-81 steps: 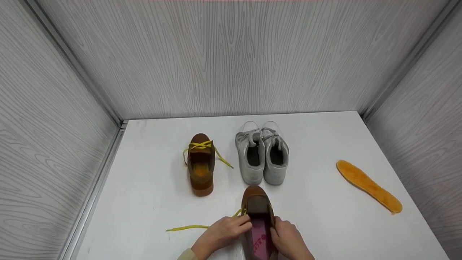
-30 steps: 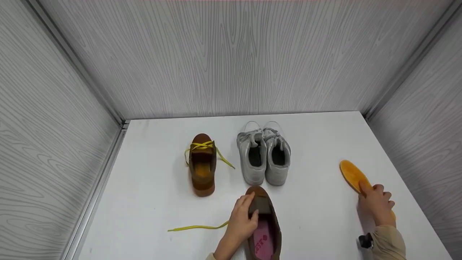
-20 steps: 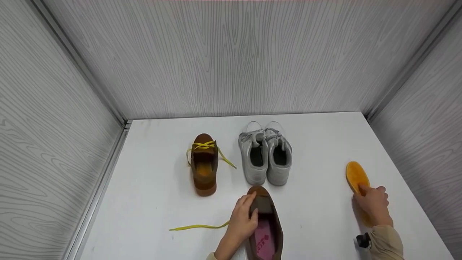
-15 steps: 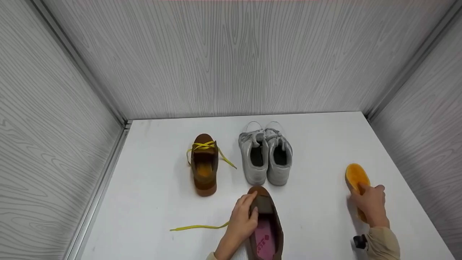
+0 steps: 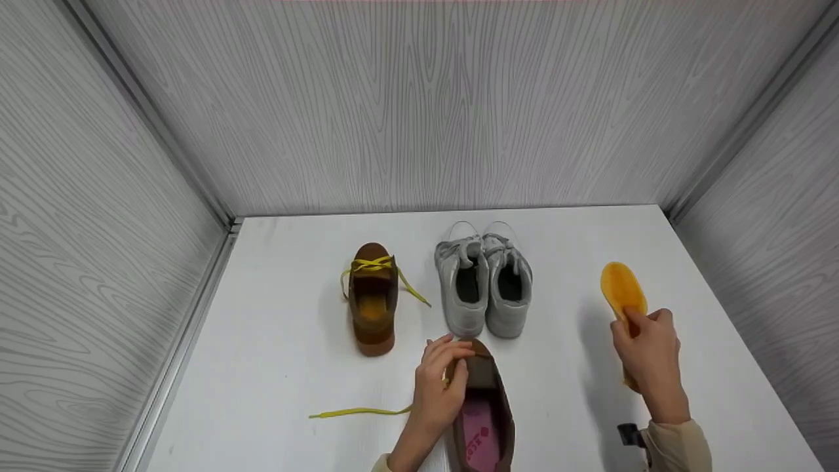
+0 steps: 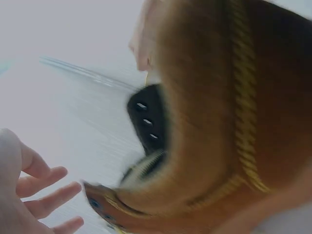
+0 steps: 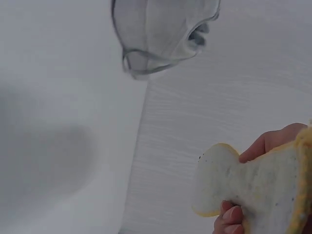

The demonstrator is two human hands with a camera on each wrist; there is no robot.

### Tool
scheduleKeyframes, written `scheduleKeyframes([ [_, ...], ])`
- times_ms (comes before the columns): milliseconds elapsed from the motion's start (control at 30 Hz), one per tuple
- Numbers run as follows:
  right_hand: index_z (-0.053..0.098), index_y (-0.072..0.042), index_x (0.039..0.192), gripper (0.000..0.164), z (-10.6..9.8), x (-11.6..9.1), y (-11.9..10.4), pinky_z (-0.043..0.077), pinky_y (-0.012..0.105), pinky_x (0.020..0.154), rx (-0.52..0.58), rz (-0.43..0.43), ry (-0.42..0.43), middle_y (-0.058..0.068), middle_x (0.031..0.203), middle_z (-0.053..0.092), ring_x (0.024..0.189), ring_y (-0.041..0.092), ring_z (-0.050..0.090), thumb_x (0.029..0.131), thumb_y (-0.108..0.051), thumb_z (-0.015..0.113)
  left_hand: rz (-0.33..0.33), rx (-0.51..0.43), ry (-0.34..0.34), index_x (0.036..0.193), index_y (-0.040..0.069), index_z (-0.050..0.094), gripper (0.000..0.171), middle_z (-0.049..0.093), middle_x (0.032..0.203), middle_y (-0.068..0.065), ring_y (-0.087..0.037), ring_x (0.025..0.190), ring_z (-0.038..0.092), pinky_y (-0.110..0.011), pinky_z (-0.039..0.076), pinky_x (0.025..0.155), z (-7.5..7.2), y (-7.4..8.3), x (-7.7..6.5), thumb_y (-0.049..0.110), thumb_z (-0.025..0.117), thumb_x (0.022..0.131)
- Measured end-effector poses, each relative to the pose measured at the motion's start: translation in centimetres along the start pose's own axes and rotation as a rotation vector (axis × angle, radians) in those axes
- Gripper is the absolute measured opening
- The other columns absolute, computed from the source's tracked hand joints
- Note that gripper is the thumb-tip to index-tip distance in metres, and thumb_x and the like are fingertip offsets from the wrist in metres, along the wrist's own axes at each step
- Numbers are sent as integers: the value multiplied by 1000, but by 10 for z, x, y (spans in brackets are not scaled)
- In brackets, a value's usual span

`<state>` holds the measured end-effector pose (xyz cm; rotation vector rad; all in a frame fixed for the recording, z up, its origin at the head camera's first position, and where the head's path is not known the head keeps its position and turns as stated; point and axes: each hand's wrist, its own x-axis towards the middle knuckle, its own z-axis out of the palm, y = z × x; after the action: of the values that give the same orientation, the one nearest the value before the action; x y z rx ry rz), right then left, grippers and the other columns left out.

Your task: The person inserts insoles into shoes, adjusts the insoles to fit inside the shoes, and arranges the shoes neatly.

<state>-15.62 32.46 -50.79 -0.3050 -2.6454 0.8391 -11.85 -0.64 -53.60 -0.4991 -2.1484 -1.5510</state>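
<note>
My right hand [image 5: 653, 357] pinches an orange, fleecy insole [image 5: 619, 286] between thumb and fingers, and a shadow falls on the table beside it. The right wrist view shows the insole's pale underside [image 7: 265, 183] with fingers on both edges. At the front of the table lies a brown shoe [image 5: 483, 375], toe pointing away, its pink bottom exposed inside. My left hand [image 5: 436, 396] hovers at the shoe's left side near the toe, fingers extended. In the left wrist view its spread fingers [image 6: 51, 200] appear apart from the large, blurred shoe [image 6: 204, 112].
A matching brown shoe [image 5: 372, 314] with tied yellow lace stands at the left. A pair of grey-white sneakers [image 5: 484, 288] sits behind the front shoe. One yellow lace [image 5: 360, 412] trails left across the table. Grey wood-patterned panels [image 5: 426, 105] enclose the back and sides.
Earlier both hands were at the front shoe. My right hand then went to the insole on the table, took hold of it, and has lifted it leftward. The left hand's fingers have loosened from the shoe.
</note>
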Motion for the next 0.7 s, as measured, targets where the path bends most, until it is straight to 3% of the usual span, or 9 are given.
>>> scheduleKeyframes([
  [133,70,6,115,34,0,-13,-25,49,44,61,31,-95,62,19,92,44,72,35,52,89,-12,59,-35,-97,-27,93,4,72,19,71,110,-2,-26,121,58,-61,31,107,-1,11,2,-9,60,87],
  [367,71,7,114,32,2,-35,-69,47,24,55,98,-221,105,15,87,47,67,27,53,85,-5,65,-218,-383,-77,104,-4,68,19,64,121,-10,-26,122,57,-35,40,107,0,23,5,-9,54,93],
  [500,71,8,113,32,7,-51,-96,49,25,54,125,-272,99,14,87,48,65,23,53,83,-3,67,-324,-533,-80,118,-10,61,25,61,126,-17,-31,126,53,-34,40,107,0,28,7,-6,52,95],
  [700,71,5,115,37,16,-86,-133,46,24,52,169,-298,17,9,87,47,64,15,48,79,0,70,-537,-745,-157,142,-11,40,46,50,140,-26,-37,131,49,-38,42,104,0,33,14,11,50,102],
])
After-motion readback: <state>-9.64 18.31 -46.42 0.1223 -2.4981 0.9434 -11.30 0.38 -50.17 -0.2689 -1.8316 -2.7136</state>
